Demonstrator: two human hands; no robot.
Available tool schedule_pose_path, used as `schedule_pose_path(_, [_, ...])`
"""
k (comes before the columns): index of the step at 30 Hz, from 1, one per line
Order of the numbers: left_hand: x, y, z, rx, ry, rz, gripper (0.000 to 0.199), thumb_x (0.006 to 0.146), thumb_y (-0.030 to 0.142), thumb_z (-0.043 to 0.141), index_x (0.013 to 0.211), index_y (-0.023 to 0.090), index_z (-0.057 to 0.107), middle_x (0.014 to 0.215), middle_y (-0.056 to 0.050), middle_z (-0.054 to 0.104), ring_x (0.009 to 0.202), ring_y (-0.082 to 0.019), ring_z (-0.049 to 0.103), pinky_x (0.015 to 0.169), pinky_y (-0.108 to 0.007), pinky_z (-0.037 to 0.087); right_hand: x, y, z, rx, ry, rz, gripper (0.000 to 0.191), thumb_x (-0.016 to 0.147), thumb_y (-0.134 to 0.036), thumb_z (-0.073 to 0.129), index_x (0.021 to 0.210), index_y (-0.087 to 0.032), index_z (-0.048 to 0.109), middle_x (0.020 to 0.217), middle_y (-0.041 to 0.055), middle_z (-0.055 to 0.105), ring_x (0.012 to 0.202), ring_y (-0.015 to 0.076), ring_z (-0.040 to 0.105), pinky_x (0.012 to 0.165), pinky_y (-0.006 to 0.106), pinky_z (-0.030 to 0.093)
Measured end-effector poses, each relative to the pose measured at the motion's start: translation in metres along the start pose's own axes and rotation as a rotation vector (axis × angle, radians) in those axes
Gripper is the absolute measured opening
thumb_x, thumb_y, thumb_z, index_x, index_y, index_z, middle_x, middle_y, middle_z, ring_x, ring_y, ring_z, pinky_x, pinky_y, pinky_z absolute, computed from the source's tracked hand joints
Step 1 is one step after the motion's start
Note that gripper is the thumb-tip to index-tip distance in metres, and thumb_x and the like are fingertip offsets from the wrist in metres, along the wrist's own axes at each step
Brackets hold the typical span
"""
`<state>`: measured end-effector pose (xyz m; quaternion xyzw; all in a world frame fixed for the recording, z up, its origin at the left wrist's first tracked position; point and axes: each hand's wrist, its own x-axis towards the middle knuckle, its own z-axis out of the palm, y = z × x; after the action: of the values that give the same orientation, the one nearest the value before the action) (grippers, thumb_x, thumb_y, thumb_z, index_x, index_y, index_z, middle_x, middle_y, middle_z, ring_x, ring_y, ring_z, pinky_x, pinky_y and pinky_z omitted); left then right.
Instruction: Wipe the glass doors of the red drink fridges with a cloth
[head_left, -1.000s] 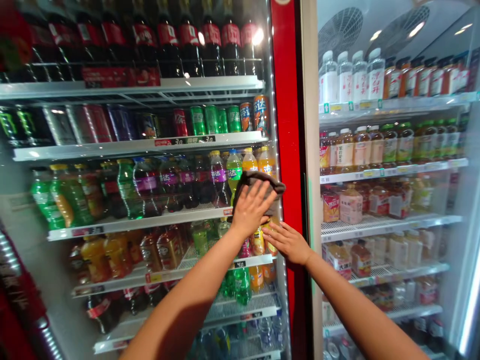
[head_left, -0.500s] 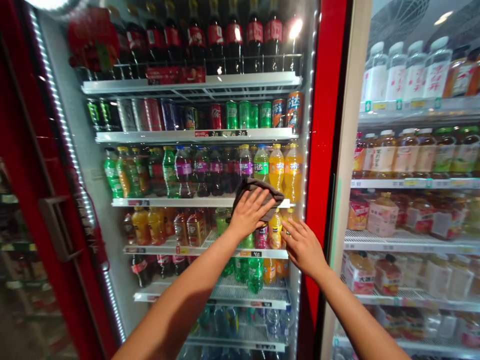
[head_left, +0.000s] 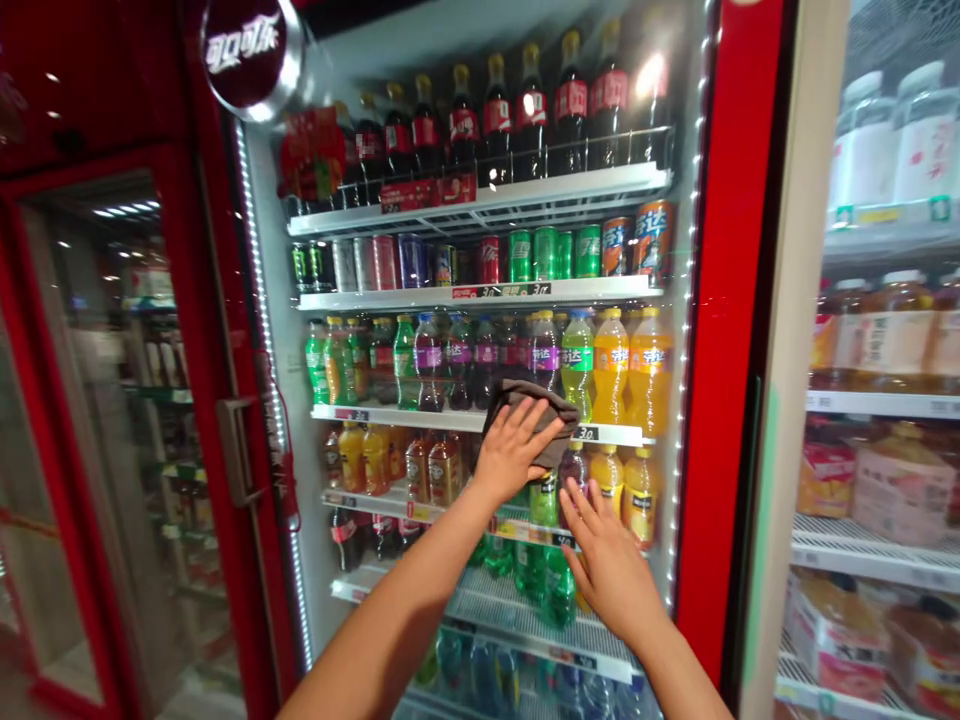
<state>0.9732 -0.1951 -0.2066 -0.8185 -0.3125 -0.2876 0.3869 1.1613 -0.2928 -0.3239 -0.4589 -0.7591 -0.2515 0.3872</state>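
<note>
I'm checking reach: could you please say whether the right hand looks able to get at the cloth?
Probably yes: the right hand looks empty and close, and the cloth shows past the left hand.

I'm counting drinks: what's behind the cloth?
A white shelf edge shows on both sides of the cloth, with a purple-labelled bottle partly visible above it. What the cloth and left hand cover can't be seen.

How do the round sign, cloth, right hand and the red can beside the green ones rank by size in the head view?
1. Round sign and right hand: too alike to rank.
2. Cloth, partly covered by the left hand.
3. Red can.
</note>
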Motion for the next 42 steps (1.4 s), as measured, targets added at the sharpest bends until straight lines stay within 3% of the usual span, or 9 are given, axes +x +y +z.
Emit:
schedule_pose_path(7, [-0.029, -0.03, -0.002, 0.092, 0.152, -0.528, 0.102, 0.075, 0.037, 0.082, 0.158, 0.019, 0.026, 0.166, -0.02, 0.022, 0.155, -0.035, 0.011, 0.121, -0.063, 0.024, -0.004, -0.014, 0.021, -0.019, 0.028, 0.057, 0.079, 0.091, -0.017, 0.048, 0.163, -0.024, 0.014, 0.167, 0.0065, 0.021, 0.155, 0.039, 0.006, 0.114, 0.067, 0.038])
schedule_pose_path(14, [-0.026, -0.052, -0.006, 0.029, 0.018, -0.16, 0.105, 0.065, 0.044, 0.089, 0.154, 0.032, 0.036, 0.164, -0.013, 0.03, 0.154, -0.034, 0.02, 0.122, -0.06, 0.023, 0.012, -0.049, 0.038, 0.029, 0.045, 0.155, 0.069, 0.096, -0.02, 0.044, 0.161, -0.022, 0.02, 0.167, 0.0112, 0.021, 0.154, 0.0361, 0.018, 0.114, 0.063, 0.041])
schedule_pose_path(18, [-0.028, -0.083, -0.011, 0.072, 0.192, -0.468, 0.101, 0.074, 0.036, 0.083, 0.158, 0.025, 0.027, 0.166, -0.016, 0.022, 0.155, -0.033, 0.012, 0.122, -0.062, 0.021, 0.023, -0.071, 0.057, 0.072, -0.006, 0.114, 0.067, 0.094, -0.016, 0.045, 0.159, -0.023, 0.028, 0.168, 0.0095, 0.02, 0.153, 0.0326, 0.022, 0.114, 0.058, 0.043])
schedule_pose_path(21, [-0.055, -0.075, 0.001, 0.059, 0.253, -0.615, 0.1, 0.078, 0.033, 0.08, 0.159, 0.02, 0.024, 0.166, -0.021, 0.022, 0.155, -0.035, 0.007, 0.122, -0.064, 0.019, 0.026, -0.08, 0.064, 0.063, -0.081, 0.157, 0.065, 0.093, -0.013, 0.046, 0.156, -0.02, 0.034, 0.168, 0.0092, 0.018, 0.154, 0.031, 0.019, 0.117, 0.055, 0.041])
schedule_pose_path(27, [-0.056, -0.079, -0.001, -0.027, 0.071, -0.234, 0.099, 0.064, 0.041, 0.091, 0.15, 0.033, 0.043, 0.164, -0.011, 0.033, 0.154, -0.034, 0.017, 0.125, -0.059, 0.016, 0.025, -0.087, 0.067, 0.001, -0.123, 0.217, 0.061, 0.094, -0.014, 0.044, 0.155, -0.016, 0.037, 0.168, 0.0107, 0.015, 0.155, 0.0328, 0.008, 0.119, 0.057, 0.035])
schedule_pose_path(33, [-0.056, -0.116, -0.008, 0.03, 0.27, -0.65, 0.1, 0.074, 0.032, 0.084, 0.157, 0.022, 0.029, 0.167, -0.018, 0.02, 0.156, -0.034, 0.007, 0.124, -0.061, 0.015, 0.023, -0.091, 0.07, -0.019, -0.074, 0.196, 0.073, 0.097, -0.015, 0.042, 0.163, -0.022, 0.012, 0.169, 0.0072, 0.009, 0.156, 0.0323, 0.006, 0.117, 0.058, 0.039])
schedule_pose_path(35, [-0.073, -0.104, 0.0, 0.022, 0.252, -0.607, 0.102, 0.071, 0.035, 0.086, 0.156, 0.02, 0.031, 0.166, -0.02, 0.023, 0.155, -0.037, 0.009, 0.123, -0.063, 0.015, 0.023, -0.092, 0.072, -0.023, -0.062, 0.197, 0.076, 0.098, -0.014, 0.042, 0.163, -0.024, 0.005, 0.17, 0.0073, 0.007, 0.156, 0.0333, 0.006, 0.116, 0.059, 0.04])
schedule_pose_path(39, [-0.082, -0.094, 0.002, -0.045, 0.054, -0.2, 0.102, 0.062, 0.043, 0.091, 0.151, 0.032, 0.042, 0.163, -0.012, 0.034, 0.154, -0.036, 0.019, 0.124, -0.061, 0.018, 0.021, -0.092, 0.075, -0.023, -0.042, 0.187, 0.078, 0.098, -0.012, 0.041, 0.163, -0.026, 0.0, 0.17, 0.0088, 0.006, 0.155, 0.0351, 0.007, 0.113, 0.061, 0.042])
schedule_pose_path(42, [-0.064, -0.118, -0.012, -0.027, 0.072, -0.285, 0.102, 0.066, 0.038, 0.09, 0.154, 0.033, 0.037, 0.166, -0.01, 0.027, 0.155, -0.034, 0.016, 0.125, -0.059, 0.016, 0.02, -0.093, 0.075, -0.02, -0.021, 0.176, 0.072, 0.099, -0.015, 0.042, 0.163, -0.024, 0.01, 0.17, 0.0107, 0.009, 0.155, 0.0365, 0.008, 0.112, 0.062, 0.042])
